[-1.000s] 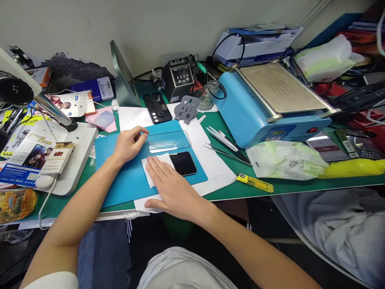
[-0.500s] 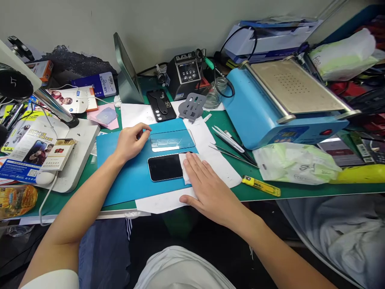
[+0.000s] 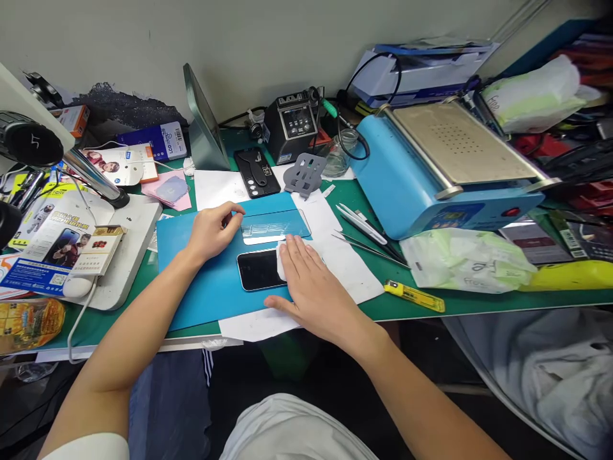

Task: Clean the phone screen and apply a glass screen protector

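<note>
On the blue mat [image 3: 191,297] lies a phone [image 3: 258,269] with a dark screen, its right part covered. My right hand [image 3: 311,287] is flat over that part, fingers stretched, thumb out to the side. Under its fingertips a folded white wipe [image 3: 280,263] is pressed against the screen. My left hand [image 3: 215,231] rests on the mat, loosely curled, thumb and forefinger apart with nothing seen between them. Its fingertips are beside the left end of a clear, phone-sized glass sheet [image 3: 275,225], which lies just beyond the phone.
A yellow cutter [image 3: 414,296] and tweezers [image 3: 366,227] lie to the right, by a blue machine with a metal plate [image 3: 460,137]. Behind the mat are a black phone case [image 3: 256,172], a grey stand [image 3: 305,174] and a soldering station [image 3: 292,124]. A lamp base [image 3: 127,255] stands left.
My right hand and the wipe have slid left along the phone's screen, covering more of it. My left hand stays in about the same place; the whole view has shifted slightly.
</note>
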A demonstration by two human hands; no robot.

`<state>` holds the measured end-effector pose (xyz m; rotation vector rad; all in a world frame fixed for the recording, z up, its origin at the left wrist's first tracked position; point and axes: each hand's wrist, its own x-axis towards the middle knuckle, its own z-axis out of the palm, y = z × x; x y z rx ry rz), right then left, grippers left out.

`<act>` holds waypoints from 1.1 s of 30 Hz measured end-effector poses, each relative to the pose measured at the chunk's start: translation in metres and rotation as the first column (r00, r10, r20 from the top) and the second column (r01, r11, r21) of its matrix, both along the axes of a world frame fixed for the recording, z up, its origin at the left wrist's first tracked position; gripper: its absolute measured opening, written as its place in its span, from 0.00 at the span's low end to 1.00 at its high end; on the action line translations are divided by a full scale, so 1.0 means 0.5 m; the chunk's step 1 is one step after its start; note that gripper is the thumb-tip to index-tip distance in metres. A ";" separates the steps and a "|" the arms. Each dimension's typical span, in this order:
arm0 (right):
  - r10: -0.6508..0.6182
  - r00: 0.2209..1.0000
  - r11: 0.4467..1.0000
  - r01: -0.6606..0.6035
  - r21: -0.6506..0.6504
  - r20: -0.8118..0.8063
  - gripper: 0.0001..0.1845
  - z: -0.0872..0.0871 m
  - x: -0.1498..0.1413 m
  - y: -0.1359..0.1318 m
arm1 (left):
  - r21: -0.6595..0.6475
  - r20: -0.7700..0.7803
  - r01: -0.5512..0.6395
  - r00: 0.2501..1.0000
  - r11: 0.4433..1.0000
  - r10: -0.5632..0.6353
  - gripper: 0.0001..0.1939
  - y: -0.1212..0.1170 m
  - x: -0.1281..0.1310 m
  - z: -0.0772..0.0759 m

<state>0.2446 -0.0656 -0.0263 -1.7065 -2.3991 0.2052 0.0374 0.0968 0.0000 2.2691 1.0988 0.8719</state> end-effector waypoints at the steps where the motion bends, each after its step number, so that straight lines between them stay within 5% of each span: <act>1: -0.004 1.000 1.000 0.004 -0.013 -0.007 0.59 0.004 -0.006 0.001 | 0.001 0.004 0.003 1.000 1.000 -0.003 0.11 0.000 0.001 0.000; 10: 0.126 0.985 0.987 -0.137 -0.090 -0.117 0.63 0.041 -0.131 0.019 | -0.070 0.082 0.000 0.997 0.998 0.005 0.11 0.011 0.002 -0.002; 16: 0.147 0.983 0.988 -0.151 -0.030 -0.106 0.58 0.034 -0.151 0.007 | -0.099 0.118 -0.006 0.993 0.995 0.017 0.11 0.019 -0.005 -0.007; 23: 0.196 0.977 0.980 -0.197 -0.012 -0.081 0.55 0.031 -0.134 -0.040 | -0.106 0.144 -0.004 0.989 0.994 0.020 0.10 0.021 -0.008 -0.010; 33: 0.118 0.992 0.993 -0.118 -0.005 -0.050 0.55 0.014 -0.016 -0.094 | -0.113 0.119 -0.011 0.993 0.994 0.025 0.10 0.017 -0.007 0.000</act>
